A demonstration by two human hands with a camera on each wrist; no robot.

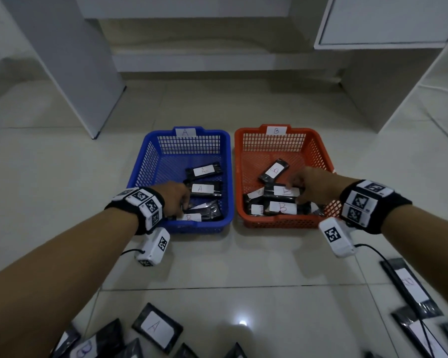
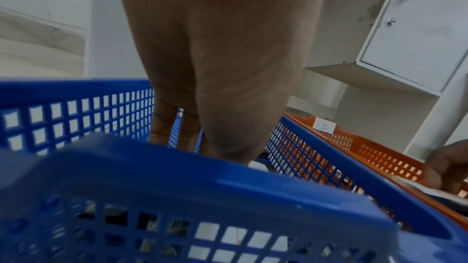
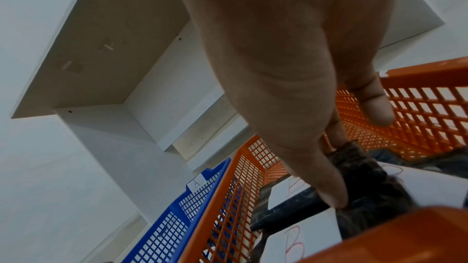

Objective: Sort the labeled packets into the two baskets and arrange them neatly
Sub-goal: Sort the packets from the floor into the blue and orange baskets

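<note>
Head view. Blue basket (image 1: 150,151), tagged A on its far rim, sits on the tiled floor (image 1: 243,254) just left of the orange basket (image 1: 318,151), tagged B; their sides nearly touch. Blue basket holds two dark packets labeled A (image 1: 203,170) plus a near packet whose label reads B (image 1: 192,217). Left hand (image 1: 175,200) reaches into the near left part of that basket, fingertips down among the near packets; whether it grasps one cannot be told from here. Right hand (image 1: 313,186) is inside the orange basket, fingers curled onto the packets labeled B (image 1: 282,207) stacked at the near end; another B packet lies tilted farther in. Loose packets (image 1: 157,328) lie on the floor at the near edge, one reading A, more at lower right. White cabinets (image 1: 388,21) stand behind.

Left wrist view. Palm of the left hand (image 2: 222,67) fills the middle, fingers (image 2: 162,123) pointing straight down into the blue basket (image 2: 177,167). Their tips are hidden behind the blurred near rim, so the grip is not readable, possibly just touching. Orange basket (image 2: 367,147) at right.

Right wrist view. Right hand (image 3: 291,67) over the orange basket (image 3: 430,79); thumb and forefinger pinch the crimped dark end of a B packet (image 3: 364,183) that lies on other B-labeled packets. Blue basket (image 3: 177,217) is at lower left.
</note>
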